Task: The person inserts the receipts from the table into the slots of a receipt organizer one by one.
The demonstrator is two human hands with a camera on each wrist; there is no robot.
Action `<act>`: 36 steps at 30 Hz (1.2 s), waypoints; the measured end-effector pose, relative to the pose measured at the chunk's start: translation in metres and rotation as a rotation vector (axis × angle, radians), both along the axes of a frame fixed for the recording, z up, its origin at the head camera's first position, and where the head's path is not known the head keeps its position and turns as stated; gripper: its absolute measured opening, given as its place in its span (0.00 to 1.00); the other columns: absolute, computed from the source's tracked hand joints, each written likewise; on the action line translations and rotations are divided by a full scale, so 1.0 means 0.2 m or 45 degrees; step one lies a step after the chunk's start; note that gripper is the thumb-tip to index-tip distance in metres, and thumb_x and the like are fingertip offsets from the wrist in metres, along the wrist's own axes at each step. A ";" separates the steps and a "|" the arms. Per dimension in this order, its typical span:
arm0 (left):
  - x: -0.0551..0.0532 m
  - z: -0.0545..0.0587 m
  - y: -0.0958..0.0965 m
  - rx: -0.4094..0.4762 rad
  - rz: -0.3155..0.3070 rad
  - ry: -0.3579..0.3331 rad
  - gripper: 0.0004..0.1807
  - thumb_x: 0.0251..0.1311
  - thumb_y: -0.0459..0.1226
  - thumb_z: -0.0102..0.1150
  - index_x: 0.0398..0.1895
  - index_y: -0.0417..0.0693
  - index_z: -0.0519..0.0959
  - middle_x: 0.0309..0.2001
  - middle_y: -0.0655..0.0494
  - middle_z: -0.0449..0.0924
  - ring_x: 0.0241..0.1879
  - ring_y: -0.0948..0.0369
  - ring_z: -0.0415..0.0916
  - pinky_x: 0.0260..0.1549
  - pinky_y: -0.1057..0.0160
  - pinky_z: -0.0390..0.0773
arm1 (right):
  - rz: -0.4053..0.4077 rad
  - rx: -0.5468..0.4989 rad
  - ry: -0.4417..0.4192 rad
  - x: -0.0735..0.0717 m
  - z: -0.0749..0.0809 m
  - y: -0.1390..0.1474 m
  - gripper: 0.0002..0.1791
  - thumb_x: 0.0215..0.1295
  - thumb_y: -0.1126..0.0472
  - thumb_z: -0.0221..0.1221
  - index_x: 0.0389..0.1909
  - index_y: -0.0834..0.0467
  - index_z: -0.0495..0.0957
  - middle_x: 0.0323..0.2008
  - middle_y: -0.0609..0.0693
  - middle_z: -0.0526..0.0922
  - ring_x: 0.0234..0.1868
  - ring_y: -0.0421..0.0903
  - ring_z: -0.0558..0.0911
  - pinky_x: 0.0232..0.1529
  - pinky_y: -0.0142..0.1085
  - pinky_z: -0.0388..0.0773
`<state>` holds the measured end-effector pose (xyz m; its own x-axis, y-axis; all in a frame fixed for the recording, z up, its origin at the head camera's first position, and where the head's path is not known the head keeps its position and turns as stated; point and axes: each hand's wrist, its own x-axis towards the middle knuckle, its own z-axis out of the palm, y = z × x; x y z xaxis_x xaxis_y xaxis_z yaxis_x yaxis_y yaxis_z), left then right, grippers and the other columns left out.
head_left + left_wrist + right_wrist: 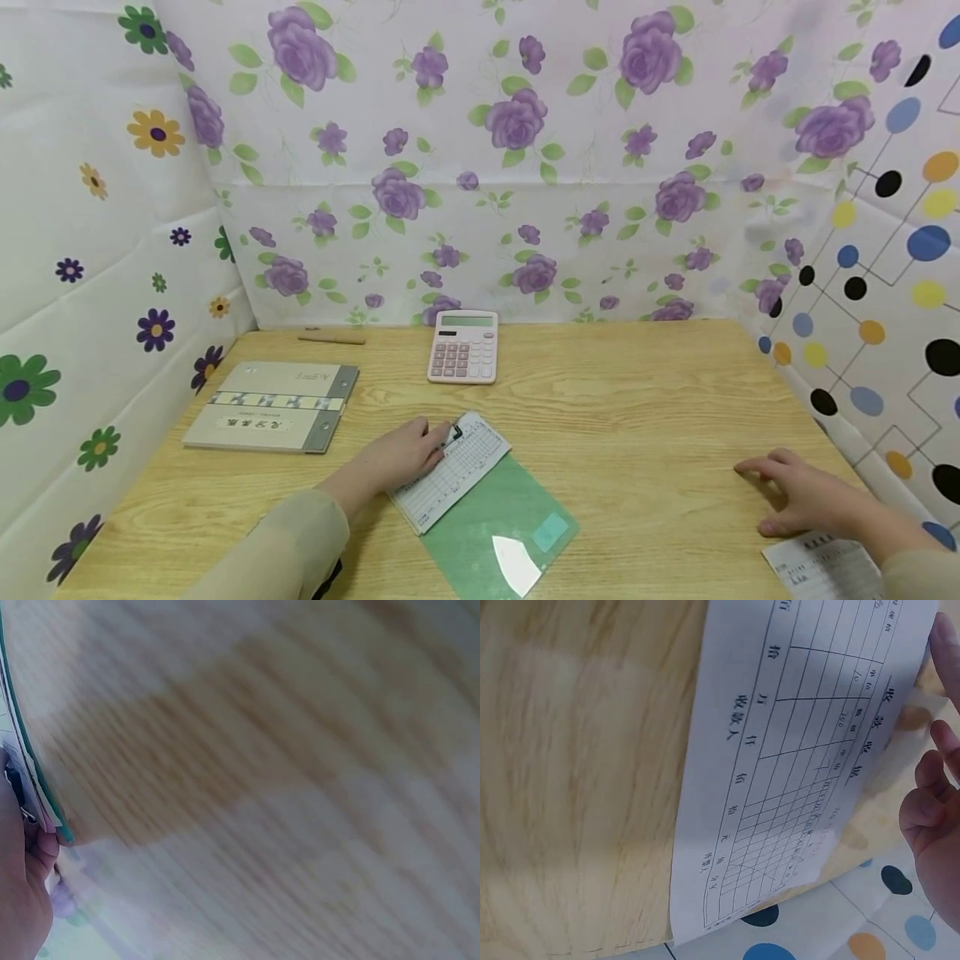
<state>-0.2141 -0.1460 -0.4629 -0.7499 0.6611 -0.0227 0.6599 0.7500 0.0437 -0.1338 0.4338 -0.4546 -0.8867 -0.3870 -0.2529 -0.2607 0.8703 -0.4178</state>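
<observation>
A thin green plastic board (498, 521) lies slantwise on the table, glossy, with a paler label near its right corner. Printed receipt slips (461, 475) lie along its upper edge, beside a small black clip (457, 431). My left hand (401, 457) pinches the slips and the board at that edge by the clip; the left wrist view shows the hand (26, 877) against the teal edge (45, 780). At the right, my right hand (813, 498) is relaxed with fingers apart, holding nothing. Just below it sits a filled-in receipt sheet (825, 571), printed with a grid (780, 772).
A pink and white calculator (463, 348) stands at the back of the wooden table (637, 417). A grey-beige ledger binder (266, 408) lies at the left, with a brown stick-like object (332, 337) behind it. Patterned cloth walls (525, 208) enclose the table's back and sides.
</observation>
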 end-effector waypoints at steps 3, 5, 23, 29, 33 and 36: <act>0.00 0.00 0.00 0.004 0.000 -0.008 0.27 0.69 0.45 0.47 0.68 0.47 0.63 0.32 0.56 0.63 0.26 0.65 0.60 0.24 0.67 0.66 | -0.001 0.019 0.019 0.01 0.01 0.00 0.45 0.42 0.38 0.68 0.59 0.58 0.70 0.48 0.59 0.68 0.45 0.56 0.74 0.39 0.51 0.73; 0.01 0.01 0.00 0.010 0.008 -0.021 0.27 0.69 0.45 0.47 0.68 0.47 0.63 0.32 0.56 0.63 0.26 0.65 0.60 0.24 0.67 0.66 | -0.004 0.024 0.013 0.02 0.02 0.01 0.46 0.41 0.38 0.69 0.60 0.59 0.69 0.47 0.59 0.68 0.44 0.56 0.74 0.38 0.51 0.72; 0.00 0.02 0.00 -0.009 0.041 -0.099 0.28 0.69 0.47 0.45 0.70 0.50 0.60 0.34 0.57 0.64 0.26 0.65 0.62 0.25 0.66 0.67 | -0.009 0.069 0.173 -0.12 0.02 -0.21 0.45 0.43 0.35 0.66 0.59 0.58 0.70 0.46 0.57 0.70 0.45 0.56 0.75 0.40 0.52 0.74; -0.01 0.02 0.00 -0.031 0.044 -0.103 0.27 0.70 0.48 0.44 0.70 0.51 0.60 0.34 0.57 0.64 0.26 0.64 0.62 0.25 0.66 0.66 | 0.003 0.056 0.203 -0.24 0.04 -0.40 0.44 0.44 0.38 0.67 0.59 0.59 0.70 0.48 0.59 0.70 0.46 0.57 0.75 0.41 0.53 0.74; -0.01 0.01 0.00 -0.027 0.046 -0.092 0.27 0.70 0.47 0.44 0.70 0.51 0.61 0.34 0.56 0.64 0.26 0.64 0.62 0.25 0.66 0.67 | 0.031 0.033 0.229 -0.30 0.05 -0.53 0.41 0.46 0.41 0.68 0.59 0.58 0.71 0.47 0.59 0.70 0.46 0.57 0.75 0.40 0.53 0.74; 0.00 0.01 0.00 -0.025 0.046 -0.082 0.27 0.70 0.47 0.44 0.69 0.50 0.61 0.34 0.57 0.64 0.26 0.65 0.62 0.25 0.66 0.67 | 0.042 0.022 0.237 -0.34 0.05 -0.59 0.40 0.47 0.42 0.68 0.59 0.58 0.71 0.47 0.58 0.70 0.46 0.56 0.75 0.40 0.52 0.74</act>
